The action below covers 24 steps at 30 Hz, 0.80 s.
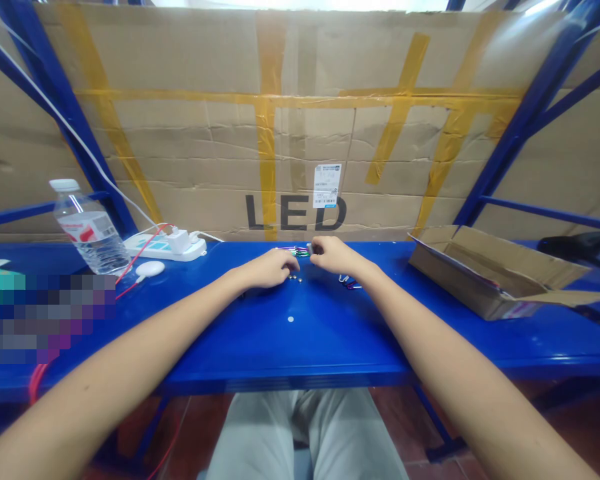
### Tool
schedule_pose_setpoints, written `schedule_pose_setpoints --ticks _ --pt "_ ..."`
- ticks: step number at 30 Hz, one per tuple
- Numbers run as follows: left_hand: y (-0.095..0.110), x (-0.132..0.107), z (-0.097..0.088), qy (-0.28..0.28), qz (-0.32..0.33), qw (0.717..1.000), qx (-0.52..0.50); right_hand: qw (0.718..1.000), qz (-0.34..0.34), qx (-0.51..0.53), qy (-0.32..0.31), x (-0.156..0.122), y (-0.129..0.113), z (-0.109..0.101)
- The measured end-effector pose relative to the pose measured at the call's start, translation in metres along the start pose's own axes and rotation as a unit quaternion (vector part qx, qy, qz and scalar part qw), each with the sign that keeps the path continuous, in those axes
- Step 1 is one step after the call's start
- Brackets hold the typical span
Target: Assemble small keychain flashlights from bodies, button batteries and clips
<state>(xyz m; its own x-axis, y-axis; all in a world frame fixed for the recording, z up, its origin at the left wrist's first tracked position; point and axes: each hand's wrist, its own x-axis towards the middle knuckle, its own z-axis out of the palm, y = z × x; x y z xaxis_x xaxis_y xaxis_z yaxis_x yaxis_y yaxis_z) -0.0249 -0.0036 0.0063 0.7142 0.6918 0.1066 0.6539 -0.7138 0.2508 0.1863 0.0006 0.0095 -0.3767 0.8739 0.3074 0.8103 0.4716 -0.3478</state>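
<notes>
My left hand point(271, 268) rests low over the table, its fingers curled and pressed together. Its fingertips are beside a few tiny shiny round pieces point(300, 280); whether they pinch one is hidden. Across from it, my right hand point(336, 255) is closed in a pinch, with a small silvery bit at the fingertips too small to name. Between and behind the hands lies a row of slim, shiny, coloured metal pieces point(295, 251), green and purple among them. Beneath my right wrist are more such pieces point(351, 285), silver, blue and red, partly covered by the arm.
A blue table point(260, 347) carries a small pale disc point(291, 319) near the front. An open cardboard box point(500, 280) is at right. A water bottle point(90, 227), power strip point(145, 245) and white round device point(150, 269) with red cable stand left. Large cardboard point(205, 153) backs the table.
</notes>
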Motion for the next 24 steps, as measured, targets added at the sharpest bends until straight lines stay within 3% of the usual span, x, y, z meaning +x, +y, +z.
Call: schedule_pose_setpoints --ticks 2,6,12,16,19,24 --pt "-0.004 0.001 0.003 0.02 -0.025 0.999 0.03 1.0 0.003 0.025 -0.01 0.0 0.0 0.0" --pt "-0.012 0.005 0.01 -0.006 -0.038 0.998 0.057 0.996 0.003 0.081 -0.036 0.0 -0.001 0.002" --pt "-0.013 0.006 0.012 0.018 -0.074 0.997 -0.007 0.986 -0.01 0.142 -0.081 0.0 0.0 0.01" --pt "-0.009 0.004 0.011 0.126 -0.08 0.988 -0.051 0.982 -0.024 0.172 -0.077 0.003 0.005 0.017" --pt "-0.005 0.004 0.01 0.226 -0.039 0.971 -0.071 0.973 -0.049 0.212 -0.079 0.004 0.008 0.022" --pt "-0.002 0.006 0.011 0.272 0.043 0.96 -0.059 0.961 -0.096 0.244 -0.084 0.006 0.01 0.028"
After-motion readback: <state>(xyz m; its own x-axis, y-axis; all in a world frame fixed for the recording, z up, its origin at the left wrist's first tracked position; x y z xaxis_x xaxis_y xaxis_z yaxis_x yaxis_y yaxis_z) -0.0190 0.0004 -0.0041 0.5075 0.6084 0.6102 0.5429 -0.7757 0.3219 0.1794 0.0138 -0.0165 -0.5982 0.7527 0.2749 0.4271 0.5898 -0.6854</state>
